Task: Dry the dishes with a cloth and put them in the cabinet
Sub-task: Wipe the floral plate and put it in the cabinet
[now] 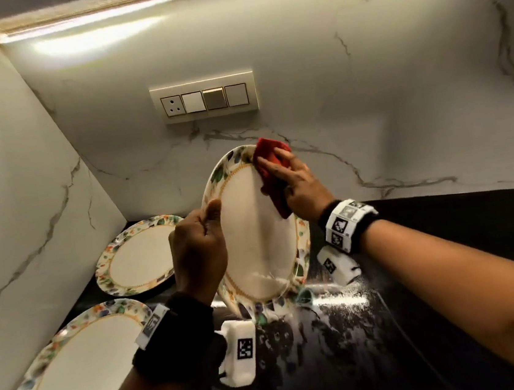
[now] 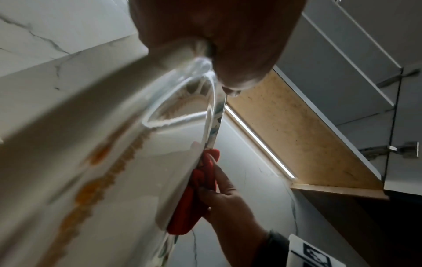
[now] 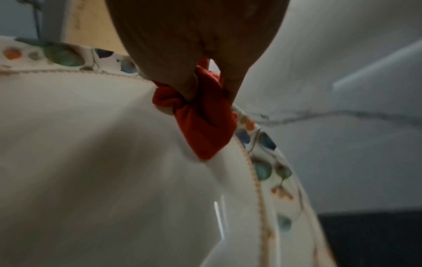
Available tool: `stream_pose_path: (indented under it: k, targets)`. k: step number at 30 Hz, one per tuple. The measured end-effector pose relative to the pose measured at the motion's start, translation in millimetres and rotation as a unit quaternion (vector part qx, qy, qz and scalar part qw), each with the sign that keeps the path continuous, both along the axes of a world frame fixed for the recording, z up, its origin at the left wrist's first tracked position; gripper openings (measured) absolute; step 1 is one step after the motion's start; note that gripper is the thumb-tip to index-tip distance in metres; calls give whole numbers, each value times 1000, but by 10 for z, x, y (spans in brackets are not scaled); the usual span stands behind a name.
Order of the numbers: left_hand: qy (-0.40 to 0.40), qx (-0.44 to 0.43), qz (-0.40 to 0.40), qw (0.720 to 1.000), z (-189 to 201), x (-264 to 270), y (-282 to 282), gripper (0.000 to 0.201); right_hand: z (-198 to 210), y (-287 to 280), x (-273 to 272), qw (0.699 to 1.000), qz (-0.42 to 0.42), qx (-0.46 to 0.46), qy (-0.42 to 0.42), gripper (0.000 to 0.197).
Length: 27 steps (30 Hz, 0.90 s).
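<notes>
A cream plate (image 1: 253, 227) with a floral rim stands tilted on edge above the black counter. My left hand (image 1: 198, 249) grips its left rim, thumb on the face. A red cloth (image 1: 270, 167) lies against the plate's upper right rim, and my right hand (image 1: 299, 183) presses it there. In the right wrist view the cloth (image 3: 205, 126) is bunched and pinched between thumb and fingers on the plate (image 3: 91, 162). The left wrist view shows the plate's back (image 2: 91, 144), with the cloth (image 2: 194, 198) wrapped over its edge.
Two matching plates (image 1: 141, 256) (image 1: 87, 374) lie flat on the counter at the left, near the marble corner. The black counter (image 1: 418, 272) has wet streaks under the held plate. A switch panel (image 1: 203, 98) is on the back wall. Cabinet shelves (image 2: 356, 59) show overhead.
</notes>
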<state>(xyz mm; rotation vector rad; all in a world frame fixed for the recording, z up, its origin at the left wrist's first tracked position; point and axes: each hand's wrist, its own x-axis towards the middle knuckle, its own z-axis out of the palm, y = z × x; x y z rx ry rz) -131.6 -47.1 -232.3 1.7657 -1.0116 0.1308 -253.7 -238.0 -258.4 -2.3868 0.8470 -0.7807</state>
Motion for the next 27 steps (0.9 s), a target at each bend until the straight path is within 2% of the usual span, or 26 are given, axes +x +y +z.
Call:
stream_pose_path:
  k: [5,9,12,16,20,23,27]
  targets:
    - [9,6,20,1000,-113,-146,-17,41,-515,296,96,991,-45,121,-46,79]
    - [-17,-5,18,1000,-159,-272,-57,36,-860,639,77,952,-97,270,-103,73]
    - [-49,-16,9,999,-201,-344,-74,37,-1067,879,86,924,-125,355,-63,74]
    - [-71,-17,-12,997,-285,-432,-101,39,-1175,1023,128,911,-125,390,-43,73]
    - [-21,-22,8,1000,-338,-423,-145,45,-1092,1176,81,926,-87,368,-23,68]
    - [2,-25,40,999,-305,-395,-185,42,-1033,1335,-3,961,-30,276,-9,65]
    - [49,-9,90,995,-230,-226,-213,41,-919,1486,-172,982,110,145,-54,60]
